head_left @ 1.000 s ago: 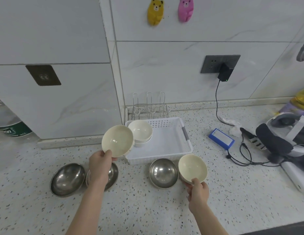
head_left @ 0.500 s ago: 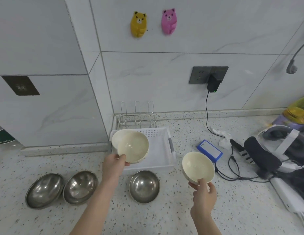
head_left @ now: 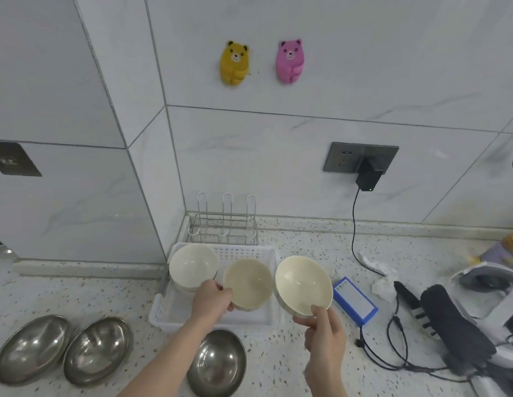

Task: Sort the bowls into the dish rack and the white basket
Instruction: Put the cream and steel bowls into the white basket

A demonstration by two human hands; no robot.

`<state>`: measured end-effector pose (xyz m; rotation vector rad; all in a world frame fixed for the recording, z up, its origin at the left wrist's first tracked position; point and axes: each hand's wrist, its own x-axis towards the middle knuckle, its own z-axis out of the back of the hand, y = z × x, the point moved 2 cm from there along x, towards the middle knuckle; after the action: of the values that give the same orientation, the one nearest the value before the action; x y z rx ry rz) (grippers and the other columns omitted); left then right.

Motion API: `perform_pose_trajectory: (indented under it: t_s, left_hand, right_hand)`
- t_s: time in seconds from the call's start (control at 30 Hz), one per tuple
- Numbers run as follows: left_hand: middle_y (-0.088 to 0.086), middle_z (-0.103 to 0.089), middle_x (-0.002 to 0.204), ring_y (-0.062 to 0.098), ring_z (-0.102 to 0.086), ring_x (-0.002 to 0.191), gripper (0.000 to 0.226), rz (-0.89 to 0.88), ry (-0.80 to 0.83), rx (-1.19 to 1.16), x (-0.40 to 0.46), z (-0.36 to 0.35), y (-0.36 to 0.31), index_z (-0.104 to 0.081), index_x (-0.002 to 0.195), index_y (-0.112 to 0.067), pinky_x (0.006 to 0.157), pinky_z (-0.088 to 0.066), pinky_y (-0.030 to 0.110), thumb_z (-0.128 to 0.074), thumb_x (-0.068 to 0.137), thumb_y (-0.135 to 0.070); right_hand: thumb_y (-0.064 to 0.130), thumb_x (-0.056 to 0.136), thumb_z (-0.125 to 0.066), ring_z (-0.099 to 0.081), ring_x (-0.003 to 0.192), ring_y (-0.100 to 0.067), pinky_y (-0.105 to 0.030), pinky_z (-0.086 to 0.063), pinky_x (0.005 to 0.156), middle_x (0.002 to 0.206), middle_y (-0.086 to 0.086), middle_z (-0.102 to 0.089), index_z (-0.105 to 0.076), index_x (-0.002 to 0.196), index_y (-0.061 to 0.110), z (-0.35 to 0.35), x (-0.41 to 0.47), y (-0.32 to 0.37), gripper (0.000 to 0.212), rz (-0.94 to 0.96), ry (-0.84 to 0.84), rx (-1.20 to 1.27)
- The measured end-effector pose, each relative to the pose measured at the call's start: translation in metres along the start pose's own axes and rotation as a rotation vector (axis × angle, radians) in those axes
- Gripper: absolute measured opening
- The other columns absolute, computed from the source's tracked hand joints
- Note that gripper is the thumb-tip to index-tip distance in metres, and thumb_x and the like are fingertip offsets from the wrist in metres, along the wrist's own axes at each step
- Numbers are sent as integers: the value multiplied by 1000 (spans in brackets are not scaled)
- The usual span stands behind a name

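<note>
Bowls of two kinds are what we see from the head camera: cream ones and steel ones. Our left hand (head_left: 211,298) pinches a cream bowl (head_left: 247,283) at its near rim, thumb on the inside and the other fingers under it, and holds it tilted over the white basket (head_left: 166,309). Our right hand (head_left: 321,329) pinches a second cream bowl (head_left: 303,285) in the same way at the lower rim; this bowl is tilted toward us and hangs over the right edge of the basket, just beside the first one. We cannot tell if the two bowls touch.

Inside the basket, in the far left corner, stands a stack of cream bowls (head_left: 192,266), upright. Behind the basket, against the wall, is the wire dish rack (head_left: 223,224) with three upright loops.

On the speckled counter (head_left: 77,293) three steel bowls stand with the open side up: two close together at the left, steel bowl one (head_left: 30,348) and steel bowl two (head_left: 96,349), and a third steel bowl (head_left: 218,362) near us, between our forearms and in front of the basket.

At the right of the basket lies a blue box (head_left: 354,300), then crumpled white paper (head_left: 378,272), black cables (head_left: 393,348) and a headset (head_left: 461,319). A black charger (head_left: 368,176) is plugged in the wall socket (head_left: 342,157). Higher on the tiles hang a yellow bear hook (head_left: 234,63) and a pink bear hook (head_left: 289,61).
</note>
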<state>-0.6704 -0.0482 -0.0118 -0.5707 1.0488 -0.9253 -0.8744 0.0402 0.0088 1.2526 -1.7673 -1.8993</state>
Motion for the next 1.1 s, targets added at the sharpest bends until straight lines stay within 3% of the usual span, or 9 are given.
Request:
perform_pose_trajectory:
  t_s: [0.3, 0.53, 0.7, 0.9, 1.1]
  left_hand:
    - [14, -73, 67, 17, -54, 53, 4, 154, 2, -133, 20, -20, 4, -60, 81, -2, 43, -37, 19, -55, 82, -4]
    - [15, -66, 54, 13, -42, 37, 6, 202, -9, -179, 41, -31, 8, -60, 81, 5, 36, -25, 15, -55, 81, 2]
    - [20, -68, 62, 13, -40, 35, 5, 222, -30, -237, 54, -39, 17, -57, 86, 4, 36, -24, 17, -58, 87, 0]
    - [19, -68, 66, 13, -43, 40, 5, 225, -34, -290, 63, -48, 25, -55, 87, 0, 37, -26, 18, -59, 88, -2]
    - [19, -68, 67, 13, -39, 41, 13, 248, -20, -357, 61, -48, 27, -57, 89, 1, 35, -23, 16, -55, 96, -10]
  right_hand:
    - [19, 91, -55, -30, 43, -9, -24, -30, 48, 64, -18, -68, -74, 96, 24, -29, 27, -11, 20, 8, 174, -113]
    - [23, 95, -54, -67, 68, -9, -34, -47, 73, 72, 1, -74, -65, 118, 30, -48, 42, -11, 27, 143, 207, -263]
    - [20, 96, -49, -67, 65, -5, -29, -47, 67, 73, 2, -72, -67, 117, 24, -56, 57, -11, 28, 174, 262, -364]
    - [19, 96, -49, -66, 64, -6, -46, -55, 77, 69, 4, -71, -67, 111, 25, -67, 71, -16, 25, 177, 342, -454]
    - [17, 95, -48, -68, 67, -5, -32, -47, 66, 71, 5, -71, -65, 96, 31, -77, 74, -17, 23, 197, 425, -491]
